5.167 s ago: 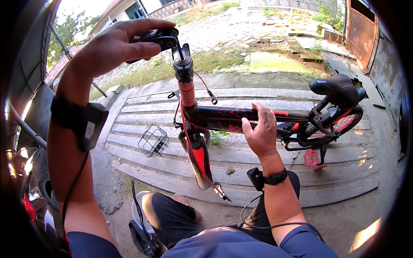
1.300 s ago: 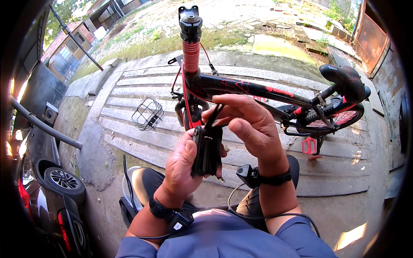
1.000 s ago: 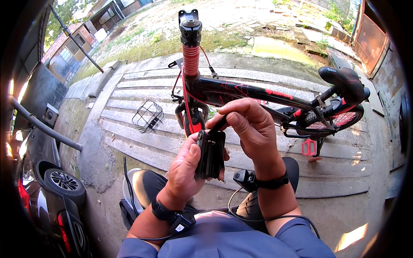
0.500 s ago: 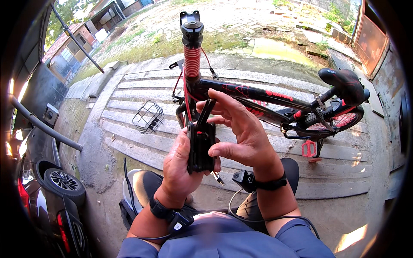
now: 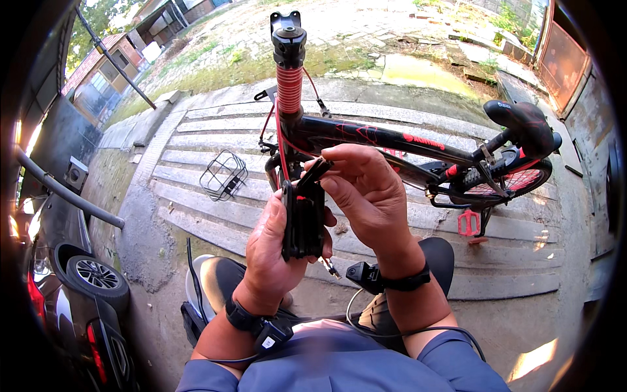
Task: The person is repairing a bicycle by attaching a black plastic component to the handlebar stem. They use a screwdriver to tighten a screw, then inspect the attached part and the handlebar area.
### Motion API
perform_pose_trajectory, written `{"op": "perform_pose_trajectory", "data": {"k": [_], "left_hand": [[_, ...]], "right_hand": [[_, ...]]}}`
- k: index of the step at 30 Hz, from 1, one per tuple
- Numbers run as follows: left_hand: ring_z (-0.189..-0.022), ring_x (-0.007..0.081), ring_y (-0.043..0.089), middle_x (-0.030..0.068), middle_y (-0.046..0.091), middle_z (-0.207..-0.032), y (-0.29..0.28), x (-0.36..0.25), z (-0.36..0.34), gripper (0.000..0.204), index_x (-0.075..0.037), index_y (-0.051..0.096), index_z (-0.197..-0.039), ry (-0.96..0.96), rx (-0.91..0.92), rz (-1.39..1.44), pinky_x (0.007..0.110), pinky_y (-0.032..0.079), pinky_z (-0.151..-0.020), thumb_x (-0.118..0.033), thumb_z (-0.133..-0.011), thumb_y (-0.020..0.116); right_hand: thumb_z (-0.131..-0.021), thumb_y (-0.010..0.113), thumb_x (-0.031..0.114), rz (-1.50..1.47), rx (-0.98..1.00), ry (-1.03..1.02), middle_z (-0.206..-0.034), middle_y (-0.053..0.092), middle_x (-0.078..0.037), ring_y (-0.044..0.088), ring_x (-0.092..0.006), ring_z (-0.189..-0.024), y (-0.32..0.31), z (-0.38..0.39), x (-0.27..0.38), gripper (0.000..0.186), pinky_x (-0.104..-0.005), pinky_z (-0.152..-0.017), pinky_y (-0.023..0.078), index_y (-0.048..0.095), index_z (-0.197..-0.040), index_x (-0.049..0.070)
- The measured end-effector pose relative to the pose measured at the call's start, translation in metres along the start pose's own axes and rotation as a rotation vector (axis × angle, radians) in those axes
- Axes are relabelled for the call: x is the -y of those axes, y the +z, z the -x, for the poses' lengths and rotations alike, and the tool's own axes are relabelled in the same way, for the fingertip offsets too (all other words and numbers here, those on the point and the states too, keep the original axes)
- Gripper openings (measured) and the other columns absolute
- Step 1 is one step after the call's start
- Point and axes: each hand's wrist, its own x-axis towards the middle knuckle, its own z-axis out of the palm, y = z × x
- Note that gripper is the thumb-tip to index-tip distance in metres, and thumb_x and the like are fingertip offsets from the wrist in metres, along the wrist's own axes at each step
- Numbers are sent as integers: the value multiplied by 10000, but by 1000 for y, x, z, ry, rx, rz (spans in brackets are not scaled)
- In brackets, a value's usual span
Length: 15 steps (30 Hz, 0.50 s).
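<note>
My left hand [image 5: 268,256] holds a black folding lock [image 5: 303,225], a compact bundle of flat bars standing upright in front of my lap. Its thumb lies along the near side, and the fingers wrap behind. One bar at the top sticks out at a slant; my right hand [image 5: 371,199] pinches its end between thumb and fingertips. Just beyond both hands stands a black and red bicycle [image 5: 385,137], with its bare stem [image 5: 288,40] at the top and no handlebar in it. The lock hides part of the bicycle's front.
A black wire basket [image 5: 225,175] lies on the slatted concrete at the left. The bicycle's saddle [image 5: 519,127] and red pedal [image 5: 468,223] are at the right. A dark car [image 5: 85,313] stands at the lower left, below a grey pipe [image 5: 72,189].
My right hand has gone from spread fingers beside the lock to a pinch on its top bar. That bar now leans further to the right.
</note>
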Motion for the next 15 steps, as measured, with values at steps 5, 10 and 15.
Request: {"op": "perform_pose_trajectory", "data": {"k": [5,10,15], "left_hand": [[-734,235,676,199,646,-1084,-2,2,0,556,-63,393,-1409,3,-5,-26,261,487,-582,-498,-1063,400],[-721,230,671,198,646,-1078,-1,5,0,558,-58,402,-1396,-3,-32,-14,262,487,-580,-505,-1062,402],[-708,226,665,198,645,-1072,-1,6,0,551,-56,406,-1391,1,-23,-19,261,486,-578,-498,-1061,409]], "right_hand": [[-939,678,-34,-1,-91,-24,-1027,667,-34,661,-91,-970,4,1,-4,233,-222,-818,543,585,-1147,16],[-935,679,-36,66,-114,-38,-1003,659,-28,664,-87,-936,5,1,-2,226,-220,-803,541,583,-1133,19],[-935,674,-33,40,-100,-17,-983,653,-28,660,-78,-922,1,1,-3,211,-212,-774,539,588,-1120,21]]}}
